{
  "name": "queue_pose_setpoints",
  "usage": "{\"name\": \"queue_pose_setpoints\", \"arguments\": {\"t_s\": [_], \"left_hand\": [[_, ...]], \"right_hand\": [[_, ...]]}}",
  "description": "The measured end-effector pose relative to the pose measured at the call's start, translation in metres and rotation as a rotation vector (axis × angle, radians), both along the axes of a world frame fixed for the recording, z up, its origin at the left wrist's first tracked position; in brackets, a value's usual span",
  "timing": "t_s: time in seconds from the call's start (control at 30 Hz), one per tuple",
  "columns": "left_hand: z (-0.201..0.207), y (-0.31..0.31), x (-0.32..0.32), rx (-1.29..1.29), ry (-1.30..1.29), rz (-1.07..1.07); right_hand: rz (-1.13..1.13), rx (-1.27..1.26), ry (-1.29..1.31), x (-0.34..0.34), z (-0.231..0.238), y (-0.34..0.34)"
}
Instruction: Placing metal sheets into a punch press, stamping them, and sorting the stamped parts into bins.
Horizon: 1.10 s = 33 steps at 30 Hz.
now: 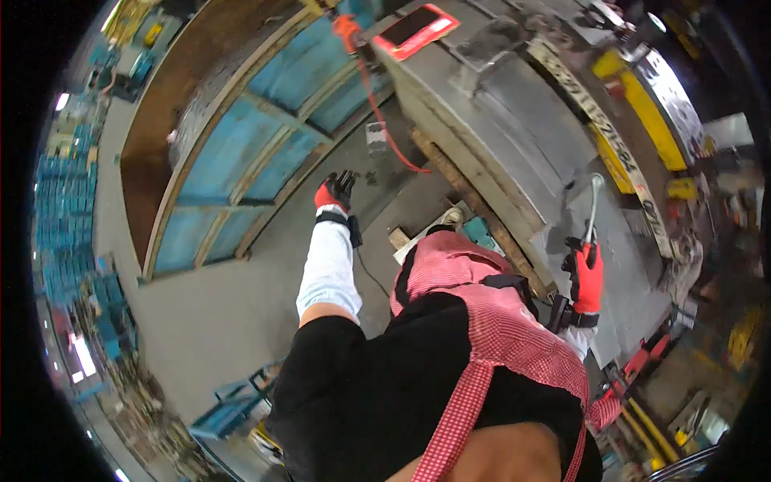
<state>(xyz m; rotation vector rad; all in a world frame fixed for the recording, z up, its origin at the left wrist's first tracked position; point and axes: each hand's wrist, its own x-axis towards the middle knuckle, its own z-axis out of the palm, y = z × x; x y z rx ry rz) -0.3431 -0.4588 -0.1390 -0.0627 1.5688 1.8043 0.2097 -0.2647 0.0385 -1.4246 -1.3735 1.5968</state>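
My left hand (337, 191), in a red and black work glove, reaches out over the grey floor beside a large blue metal bin (285, 104). Its fingers are stretched out, with nothing in them. On the other side, my right hand (586, 277), gloved alike, is closed around a slim silver metal tool (595, 210) with a rounded, bent end. Whether it is a wrench or a hook I cannot tell. That hand is above the flat grey metal surface of a machine bed (526, 153).
A red-edged dark tablet-like object (416, 30) lies on the machine's far corner. An orange cord (384, 120) hangs down from an orange fitting. A wooden beam (474, 205) runs along the machine's base. Yellow machine parts (652, 120) stand at right; blue racks (66, 193) line the far left.
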Motion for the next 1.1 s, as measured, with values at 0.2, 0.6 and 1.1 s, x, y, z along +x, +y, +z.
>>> {"name": "queue_pose_setpoints", "arguments": {"t_s": [0.2,0.6,1.1], "left_hand": [[0.019,0.043,0.053,0.129,-0.349,0.069],[0.095,0.167,0.168,0.285,0.258,-1.238],[0.165,0.204,0.241,0.579,-0.68,-1.141]], "right_hand": [[-0.082,0.073,-0.139,0.004,-0.01,0.002],[0.087,0.176,-0.148,-0.028,-0.004,0.114],[0.281,0.305,-0.273,-0.019,0.124,0.0]]}}
